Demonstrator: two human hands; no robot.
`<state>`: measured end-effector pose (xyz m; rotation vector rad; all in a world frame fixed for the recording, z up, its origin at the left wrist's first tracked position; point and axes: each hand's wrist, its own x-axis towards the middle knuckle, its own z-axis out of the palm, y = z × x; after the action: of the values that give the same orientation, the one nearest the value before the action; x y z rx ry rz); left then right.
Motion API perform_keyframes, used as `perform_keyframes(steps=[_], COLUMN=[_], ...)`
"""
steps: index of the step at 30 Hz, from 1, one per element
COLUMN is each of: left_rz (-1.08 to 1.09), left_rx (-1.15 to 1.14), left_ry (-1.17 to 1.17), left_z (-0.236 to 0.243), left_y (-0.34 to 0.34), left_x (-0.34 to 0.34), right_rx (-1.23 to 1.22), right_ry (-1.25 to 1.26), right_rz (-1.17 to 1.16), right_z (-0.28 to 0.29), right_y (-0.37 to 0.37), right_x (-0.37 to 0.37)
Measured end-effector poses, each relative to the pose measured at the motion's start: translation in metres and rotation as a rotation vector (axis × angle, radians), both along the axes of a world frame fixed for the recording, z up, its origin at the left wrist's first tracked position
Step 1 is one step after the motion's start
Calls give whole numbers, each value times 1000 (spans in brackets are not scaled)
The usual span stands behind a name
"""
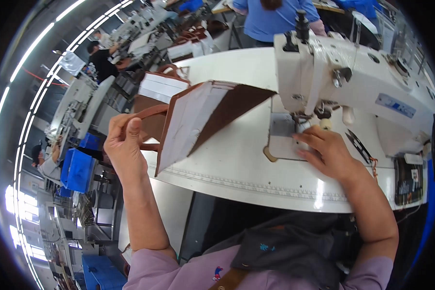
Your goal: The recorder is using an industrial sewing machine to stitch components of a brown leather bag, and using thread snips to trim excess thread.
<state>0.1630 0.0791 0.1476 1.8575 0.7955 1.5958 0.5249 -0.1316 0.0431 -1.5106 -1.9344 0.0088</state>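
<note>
My left hand [124,137] grips a brown strap handle [152,112] of a bag piece with a white rectangular panel [179,135] and brown sides, held tilted over the left of the table. My right hand [319,150], fingers apart and bent, rests at the metal needle plate [282,126] of a white sewing machine [357,87], just beneath its needle area; what its fingertips touch there is partly hidden. Black thread snips [355,145] lie to the right of that hand.
The white table [237,188] has a ruler along its front edge. Another brown-and-white bag piece [162,82] lies behind the held one. A person in blue [263,19] is behind the machine. Further workers, machines and blue bins [77,169] are at the left.
</note>
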Motion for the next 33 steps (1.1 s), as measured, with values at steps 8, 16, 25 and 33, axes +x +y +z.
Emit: perform_keyframes(steps=[8,16,25,33], left_rz=[-86,-81,-3,372], left_rx=[-272,-339,-346,-222], left_ry=[-109,-105,-85,-50], left_z=[46,52,54,55], left_y=[1,-15,-44,-101], left_x=[-28,-49,-95,-237], right_rx=[38,18,-15,-201], right_ry=[-16,46,151,170], right_rz=[-17,-50,-147,-165], right_z=[-2,-5,-12,-26], right_y=[2,-1,-6,-1], right_x=[1,6,13,56])
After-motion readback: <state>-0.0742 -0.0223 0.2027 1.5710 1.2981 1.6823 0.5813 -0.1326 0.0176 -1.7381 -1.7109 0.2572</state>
